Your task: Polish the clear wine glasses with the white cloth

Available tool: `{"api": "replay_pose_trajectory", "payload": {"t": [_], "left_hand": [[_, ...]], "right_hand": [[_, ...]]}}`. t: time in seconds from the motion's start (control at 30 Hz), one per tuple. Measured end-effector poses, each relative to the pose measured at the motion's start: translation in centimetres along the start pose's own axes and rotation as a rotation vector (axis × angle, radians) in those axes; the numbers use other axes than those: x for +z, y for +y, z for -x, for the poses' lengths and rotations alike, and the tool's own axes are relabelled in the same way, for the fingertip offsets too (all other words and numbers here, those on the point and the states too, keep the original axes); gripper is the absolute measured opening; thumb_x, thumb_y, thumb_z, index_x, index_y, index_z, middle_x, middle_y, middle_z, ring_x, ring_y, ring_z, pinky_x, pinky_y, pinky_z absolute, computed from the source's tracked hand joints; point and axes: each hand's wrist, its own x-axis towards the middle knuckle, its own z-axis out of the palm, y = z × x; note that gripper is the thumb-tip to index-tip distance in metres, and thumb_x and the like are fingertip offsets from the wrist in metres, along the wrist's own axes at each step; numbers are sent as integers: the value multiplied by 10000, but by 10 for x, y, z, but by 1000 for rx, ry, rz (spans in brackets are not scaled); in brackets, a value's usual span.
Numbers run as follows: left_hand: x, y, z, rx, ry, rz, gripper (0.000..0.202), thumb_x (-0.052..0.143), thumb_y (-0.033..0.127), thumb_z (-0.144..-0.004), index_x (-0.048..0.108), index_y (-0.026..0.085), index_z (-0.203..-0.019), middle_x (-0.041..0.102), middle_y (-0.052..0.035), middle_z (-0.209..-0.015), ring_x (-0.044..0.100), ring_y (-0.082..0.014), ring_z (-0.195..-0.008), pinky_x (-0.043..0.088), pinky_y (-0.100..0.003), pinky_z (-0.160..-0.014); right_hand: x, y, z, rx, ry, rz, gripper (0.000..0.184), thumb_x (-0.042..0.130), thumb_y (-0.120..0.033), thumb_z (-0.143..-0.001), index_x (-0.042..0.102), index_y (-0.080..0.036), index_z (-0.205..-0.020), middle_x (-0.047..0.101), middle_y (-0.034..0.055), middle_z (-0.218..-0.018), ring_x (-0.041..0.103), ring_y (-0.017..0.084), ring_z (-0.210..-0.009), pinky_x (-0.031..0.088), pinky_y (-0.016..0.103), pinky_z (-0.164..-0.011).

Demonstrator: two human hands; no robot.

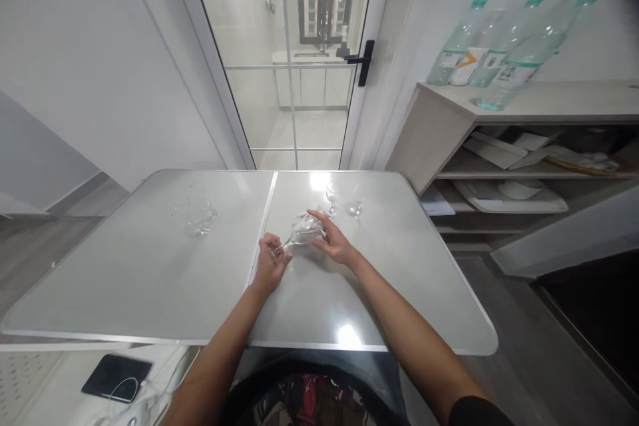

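Observation:
A clear stemmed glass (pixel 298 234) lies tilted on its side over the middle of the grey table (pixel 150 279). My left hand (pixel 271 265) is closed round its foot and stem. My right hand (pixel 333 241) cups the bowl, with the fingers curled over it and the forefinger stretched out. Two more small clear glasses stand just beyond my hands, one upright (pixel 332 197) and another (pixel 356 206) to its right. A cluster of clear glassware (pixel 198 218) sits on the table's left half.
A glass door (pixel 294 60) with a black handle stands behind the table. To the right, a shelf unit (pixel 524 140) carries several green-capped water bottles (pixel 504 46) and papers. A dark phone with a white cable (pixel 116 376) lies low at the left.

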Motion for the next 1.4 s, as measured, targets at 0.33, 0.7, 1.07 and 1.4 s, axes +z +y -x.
{"api": "replay_pose_trajectory", "payload": {"t": [0.33,0.7,1.07,1.4], "left_hand": [[1,4,1,0,60,-62,219,503,399,-1032,384,239,-942,379,-6,-901,431,-160,-771,403,-312,-702],[1,5,-4,-33,53,-125,196,504,380,-1038,402,234,-955,402,-4,-887,428,-161,-769,392,-306,-710],[4,6,0,-22,52,2,229,528,398,-1021,396,237,-926,370,-9,-900,415,-172,-793,405,-318,-740],[3,9,-4,-99,31,-89,237,504,414,-1027,388,236,-922,389,-2,-876,416,-160,-757,383,-299,-695]], "right_hand": [[-9,-2,-3,16,-275,-26,617,633,-526,-974,484,-241,-1500,528,123,-1490,523,278,-1340,386,428,-1150],[-3,-1,-3,-21,-164,16,512,597,-532,-991,518,-249,-1411,551,128,-1436,513,295,-1342,379,468,-1150],[-9,-7,1,131,-296,-168,708,713,-506,-922,447,-305,-1547,465,86,-1556,483,289,-1373,359,424,-1164],[-4,7,-5,1,-200,16,543,680,-550,-929,547,-240,-1355,571,102,-1342,541,279,-1250,380,420,-1113]]}}
